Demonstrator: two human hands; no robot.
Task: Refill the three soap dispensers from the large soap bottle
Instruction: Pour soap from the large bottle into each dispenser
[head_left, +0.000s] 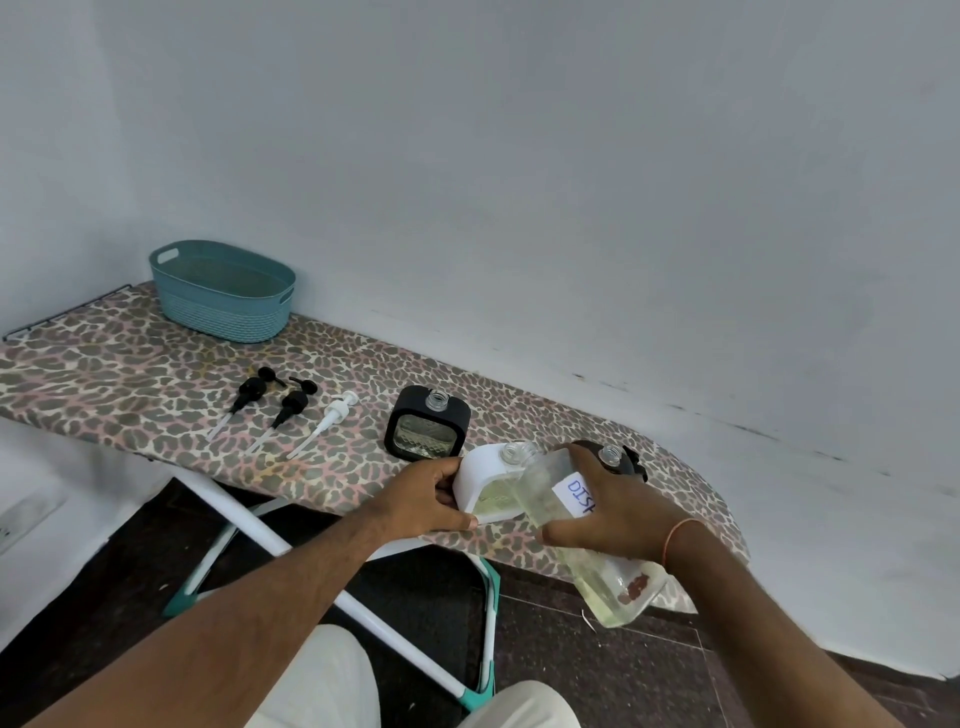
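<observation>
Nearest the camera, the right hand (618, 512) grips the large bottle (587, 530), fingers wrapped over its upper side and thumb under it. The bottle is tipped, its base hanging off the near edge of the board (130, 364) and its mouth raised against the open neck of the white dispenser (491, 486). Pale yellow liquid lies in the bottle's lower part. A white label with blue letters shows between the fingers. A thin orange band sits on the right wrist.

The left hand (434, 496) holds the white dispenser at its left side, thumb along the near lower edge, fingers pressed to the casing. This dispenser stands at the near edge of the board, towards its rounded right end, and is tilted slightly.

Just behind the right hand, a dark dispenser (618, 460) with an open clear neck is mostly hidden. Farther back and left, a black dispenser (427, 423) stands upright, neck open, some liquid visible through its front.

Mid-board, three pumps lie side by side: white pump (327, 423), then two black pumps (283, 410) (244, 397).

At the far left corner sits a teal basket (223, 291), against the wall.
</observation>
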